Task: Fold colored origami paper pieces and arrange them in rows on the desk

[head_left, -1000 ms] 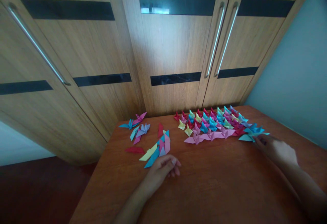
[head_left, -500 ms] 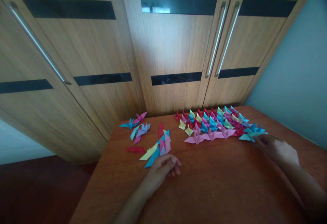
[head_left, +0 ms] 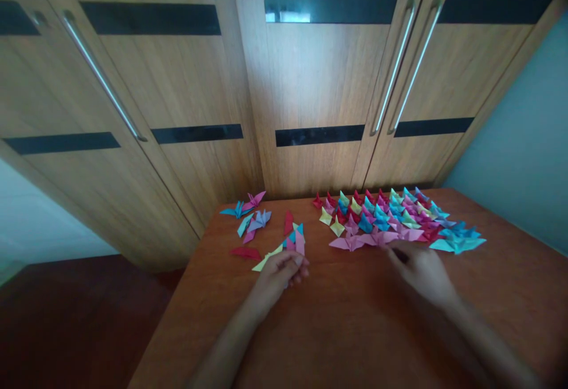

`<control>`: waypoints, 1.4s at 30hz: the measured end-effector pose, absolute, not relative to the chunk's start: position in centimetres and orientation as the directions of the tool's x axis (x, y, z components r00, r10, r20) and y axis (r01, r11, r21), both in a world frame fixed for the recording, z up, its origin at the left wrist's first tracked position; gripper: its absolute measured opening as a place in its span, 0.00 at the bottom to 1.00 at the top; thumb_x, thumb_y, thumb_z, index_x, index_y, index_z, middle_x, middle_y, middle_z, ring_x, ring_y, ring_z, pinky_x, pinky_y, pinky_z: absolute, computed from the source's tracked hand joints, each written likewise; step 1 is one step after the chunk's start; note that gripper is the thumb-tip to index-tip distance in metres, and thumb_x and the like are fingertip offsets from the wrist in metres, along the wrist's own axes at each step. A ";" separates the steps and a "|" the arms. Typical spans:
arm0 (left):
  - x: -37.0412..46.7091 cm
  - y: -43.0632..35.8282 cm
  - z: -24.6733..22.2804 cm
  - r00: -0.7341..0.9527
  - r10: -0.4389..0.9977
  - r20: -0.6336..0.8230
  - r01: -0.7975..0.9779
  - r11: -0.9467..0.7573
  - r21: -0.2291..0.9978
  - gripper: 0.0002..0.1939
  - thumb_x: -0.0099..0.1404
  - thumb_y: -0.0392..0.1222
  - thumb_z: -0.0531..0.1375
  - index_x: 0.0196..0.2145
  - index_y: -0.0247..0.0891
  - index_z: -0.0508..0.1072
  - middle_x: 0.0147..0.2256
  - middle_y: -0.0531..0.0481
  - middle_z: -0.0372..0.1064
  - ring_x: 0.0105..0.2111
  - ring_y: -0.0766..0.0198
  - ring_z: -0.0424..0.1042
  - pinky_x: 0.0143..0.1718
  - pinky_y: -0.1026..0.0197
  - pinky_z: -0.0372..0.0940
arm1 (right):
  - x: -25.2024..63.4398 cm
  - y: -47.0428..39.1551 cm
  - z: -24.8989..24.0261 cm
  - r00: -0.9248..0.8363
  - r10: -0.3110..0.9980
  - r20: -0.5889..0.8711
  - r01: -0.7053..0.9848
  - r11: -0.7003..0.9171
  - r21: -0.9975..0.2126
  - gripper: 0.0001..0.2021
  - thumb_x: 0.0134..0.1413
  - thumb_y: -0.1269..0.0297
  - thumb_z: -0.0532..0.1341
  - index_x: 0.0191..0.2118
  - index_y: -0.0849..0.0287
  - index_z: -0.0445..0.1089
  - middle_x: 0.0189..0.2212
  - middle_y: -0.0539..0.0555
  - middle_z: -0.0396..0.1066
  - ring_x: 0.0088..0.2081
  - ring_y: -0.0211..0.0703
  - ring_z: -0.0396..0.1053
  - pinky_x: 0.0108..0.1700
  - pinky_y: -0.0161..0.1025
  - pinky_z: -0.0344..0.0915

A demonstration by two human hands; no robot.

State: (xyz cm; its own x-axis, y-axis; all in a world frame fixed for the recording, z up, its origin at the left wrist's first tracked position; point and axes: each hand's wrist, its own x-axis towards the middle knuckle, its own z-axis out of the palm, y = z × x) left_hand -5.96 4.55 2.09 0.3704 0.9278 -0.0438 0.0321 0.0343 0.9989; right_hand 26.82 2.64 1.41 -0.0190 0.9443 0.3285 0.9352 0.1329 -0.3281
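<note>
My left hand is closed, thumb against the curled fingers, at the near end of a loose pile of flat folded paper cranes. Whatever it may hold is hidden. A yellow flat crane sticks out beside its fingers. My right hand is smeared by motion over the table, just in front of a row of pink opened cranes; its fingertips are too blurred to read. To its right, a light teal crane with spread wings stands at the front right corner of the rows.
Close rows of many-coloured opened cranes fill the back right of the brown table. At the back left lie several more cranes and a red flat one. Wooden cabinet doors rise directly behind.
My right hand has left the teal crane at the right corner and swung left. That crane stays in place. My left hand has shifted slightly over the pile, and the view has turned left.
</note>
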 end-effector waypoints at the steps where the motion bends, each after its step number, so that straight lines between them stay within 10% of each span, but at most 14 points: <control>1: -6.5 5.0 2.2 0.293 0.956 -0.026 0.054 0.010 0.999 0.17 0.61 0.53 0.57 0.33 0.36 0.73 0.27 0.50 0.71 0.24 0.67 0.65 0.25 0.67 0.56 | 24.4 3.0 1.5 -0.055 0.951 0.305 0.928 0.161 -0.335 0.17 0.60 0.53 0.50 0.31 0.56 0.71 0.28 0.54 0.73 0.28 0.41 0.68 0.30 0.34 0.55; 7: -11.8 9.4 2.7 -0.159 0.950 0.270 0.409 -0.185 0.893 0.16 0.59 0.51 0.57 0.38 0.38 0.73 0.37 0.48 0.73 0.35 0.60 0.70 0.34 0.63 0.63 | 13.8 4.2 1.1 -0.193 0.969 0.155 0.923 0.233 -0.307 0.16 0.59 0.56 0.52 0.26 0.58 0.68 0.25 0.52 0.72 0.26 0.38 0.67 0.26 0.33 0.48; 15: -15.8 13.4 3.1 -0.163 0.964 0.210 0.797 0.003 0.605 0.16 0.59 0.51 0.56 0.40 0.39 0.73 0.34 0.46 0.74 0.36 0.53 0.72 0.35 0.60 0.61 | 11.0 3.9 -1.4 -0.234 0.958 0.168 0.885 0.281 -0.371 0.12 0.60 0.61 0.52 0.28 0.57 0.67 0.28 0.50 0.72 0.30 0.37 0.68 0.29 0.33 0.48; 26: -13.5 13.3 2.3 -0.070 0.979 0.193 0.556 -0.122 0.822 0.18 0.59 0.46 0.54 0.45 0.35 0.69 0.27 0.50 0.72 0.26 0.62 0.70 0.27 0.63 0.62 | 11.6 3.9 -1.8 -0.229 0.947 0.223 0.747 0.318 -0.584 0.15 0.59 0.58 0.52 0.24 0.58 0.64 0.23 0.49 0.67 0.26 0.36 0.62 0.30 0.33 0.49; 32: -10.3 8.5 5.7 0.232 0.962 0.145 0.120 -0.176 0.977 0.16 0.59 0.47 0.60 0.44 0.37 0.70 0.32 0.50 0.70 0.30 0.65 0.69 0.29 0.65 0.63 | 12.6 4.7 -1.6 -0.148 0.983 0.105 0.141 0.126 -0.982 0.19 0.59 0.48 0.51 0.36 0.58 0.68 0.28 0.51 0.69 0.26 0.37 0.64 0.27 0.33 0.55; 37: -8.0 5.9 5.1 0.380 0.921 0.084 0.005 -0.093 0.996 0.15 0.60 0.47 0.60 0.43 0.37 0.71 0.31 0.51 0.69 0.28 0.67 0.67 0.30 0.66 0.61 | 13.2 4.6 -0.7 -0.196 0.980 -0.029 -0.362 -0.100 -0.927 0.22 0.55 0.44 0.54 0.47 0.56 0.63 0.35 0.54 0.70 0.32 0.40 0.69 0.24 0.32 0.57; 42: -7.3 5.3 2.7 0.454 0.890 0.039 -0.005 -0.041 0.999 0.14 0.60 0.47 0.60 0.42 0.38 0.71 0.29 0.52 0.66 0.27 0.68 0.64 0.29 0.66 0.59 | 13.0 4.5 -0.9 -0.168 0.983 -0.074 -0.268 -0.118 -0.956 0.22 0.48 0.51 0.64 0.46 0.58 0.66 0.26 0.50 0.70 0.25 0.36 0.67 0.23 0.31 0.58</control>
